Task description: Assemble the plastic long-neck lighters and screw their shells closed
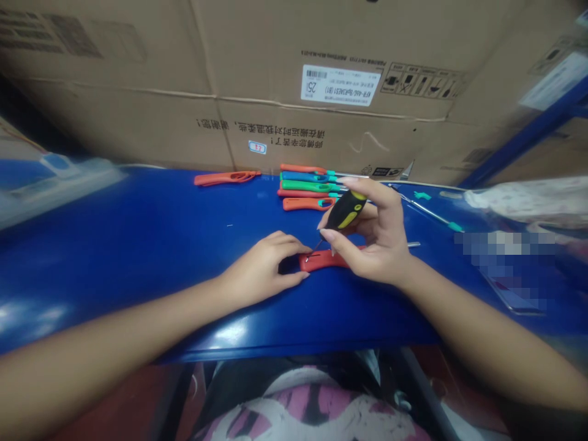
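Note:
My right hand point(374, 236) grips a black and yellow screwdriver point(345, 211), its thin tip pointing down onto the left end of an orange handle piece point(321, 260) lying on the blue table point(151, 245). My left hand point(266, 269) rests on the table with fingers curled, pinching the left end of that orange piece. A metal rod sticks out to the right of the orange piece, behind my right hand.
A stack of orange, blue and green handles point(305, 187) lies behind my hands. A lone orange handle point(225, 177) is further left. Thin metal rods with teal tips point(432, 211) lie at the right. Large cardboard boxes point(275, 79) wall off the table's back.

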A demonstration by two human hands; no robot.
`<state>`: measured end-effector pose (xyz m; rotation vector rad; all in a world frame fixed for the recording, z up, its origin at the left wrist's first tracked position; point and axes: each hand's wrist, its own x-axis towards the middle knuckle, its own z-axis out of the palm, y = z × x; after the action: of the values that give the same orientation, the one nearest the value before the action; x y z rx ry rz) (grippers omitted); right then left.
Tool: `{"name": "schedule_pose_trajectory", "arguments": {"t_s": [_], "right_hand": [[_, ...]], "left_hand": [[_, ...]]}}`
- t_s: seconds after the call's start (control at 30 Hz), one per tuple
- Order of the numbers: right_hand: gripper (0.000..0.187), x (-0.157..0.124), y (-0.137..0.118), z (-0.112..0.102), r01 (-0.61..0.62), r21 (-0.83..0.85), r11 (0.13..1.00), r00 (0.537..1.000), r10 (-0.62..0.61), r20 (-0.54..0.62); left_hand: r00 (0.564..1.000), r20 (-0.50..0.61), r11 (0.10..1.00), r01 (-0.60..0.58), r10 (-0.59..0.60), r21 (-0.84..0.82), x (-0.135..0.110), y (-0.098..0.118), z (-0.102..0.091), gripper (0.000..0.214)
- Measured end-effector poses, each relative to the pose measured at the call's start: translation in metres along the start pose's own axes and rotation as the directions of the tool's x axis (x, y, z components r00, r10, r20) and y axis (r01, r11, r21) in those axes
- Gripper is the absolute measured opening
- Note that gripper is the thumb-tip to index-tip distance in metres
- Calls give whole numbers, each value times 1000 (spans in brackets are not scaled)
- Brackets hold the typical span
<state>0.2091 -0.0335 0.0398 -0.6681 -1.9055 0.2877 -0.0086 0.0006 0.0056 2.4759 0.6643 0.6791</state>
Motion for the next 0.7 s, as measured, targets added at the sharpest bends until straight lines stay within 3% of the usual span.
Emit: {"name": "schedule_pose_trajectory", "arguments": {"t_s": [0.7], "right_hand": [[67, -2, -1, 0, -14, -1, 1000, 1000, 14, 11]], "left_hand": [[1000, 1, 1000, -20, 20, -8, 1, 0, 0, 32]]}}
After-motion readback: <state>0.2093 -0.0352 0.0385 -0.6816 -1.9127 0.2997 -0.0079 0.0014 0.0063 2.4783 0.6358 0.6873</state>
